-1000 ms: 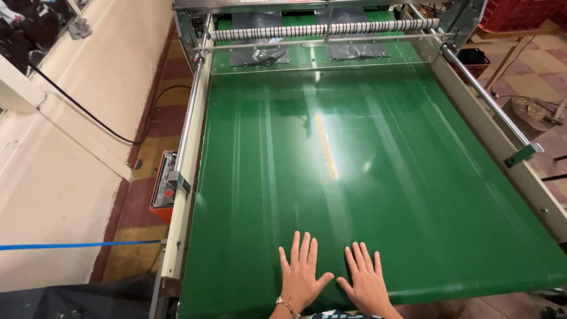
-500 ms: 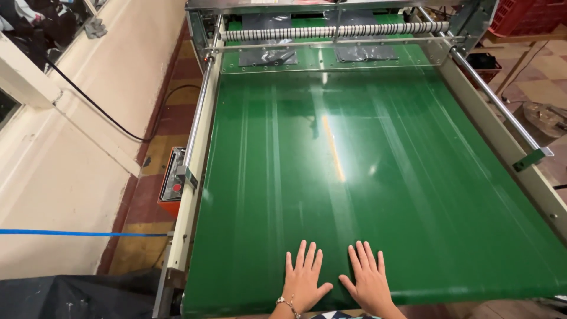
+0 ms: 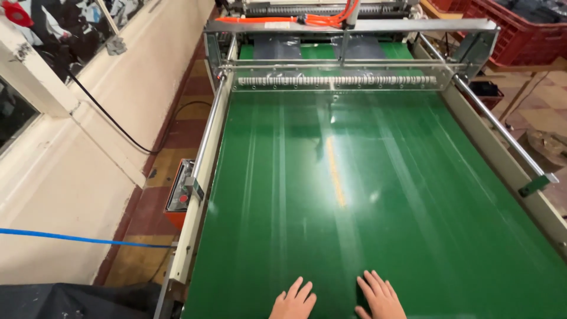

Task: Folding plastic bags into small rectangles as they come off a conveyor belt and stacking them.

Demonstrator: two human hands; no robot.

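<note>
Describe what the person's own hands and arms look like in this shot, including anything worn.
Only the left hand and right hand show, cut off at the bottom edge of the picture. Both are bare: no gloves, no rings to be seen on the fingers. The wrists and arms lie outside the picture, so sleeves or anything worn at the wrist cannot be told here.

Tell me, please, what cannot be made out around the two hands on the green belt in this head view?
- Left hand and right hand: wrists and palms cut off by the bottom edge.
- Dark sheets at the far end: partly hidden behind the roller bar and frame.
- Control box: buttons too small to read.
- Red crate: contents cut off by the top edge.
</note>
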